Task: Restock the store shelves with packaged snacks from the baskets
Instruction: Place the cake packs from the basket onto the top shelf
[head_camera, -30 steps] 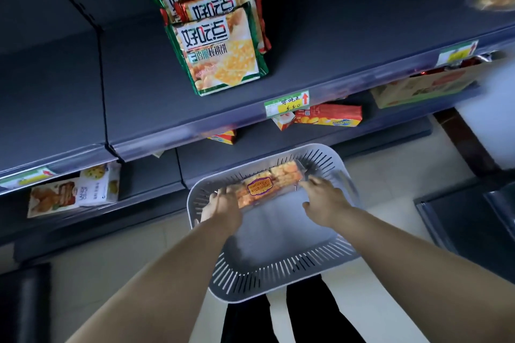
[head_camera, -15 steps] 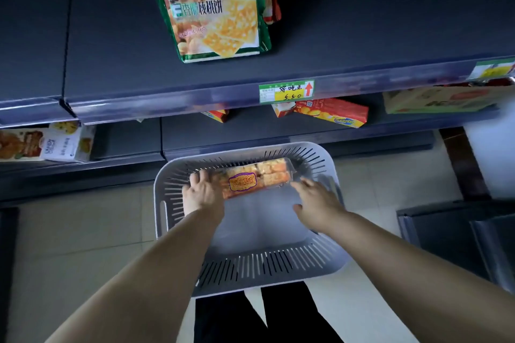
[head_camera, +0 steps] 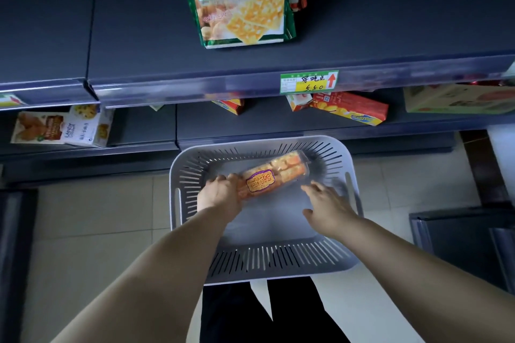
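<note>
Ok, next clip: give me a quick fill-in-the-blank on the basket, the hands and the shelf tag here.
1. The clear snack pack lies in a slotted ____ basket.
2. One end of the pack is gripped by the ____.
3. The open right hand holds ____.
4. The arrow on the shelf price tag is ____.
Missing words: grey; left hand; nothing; red.
</note>
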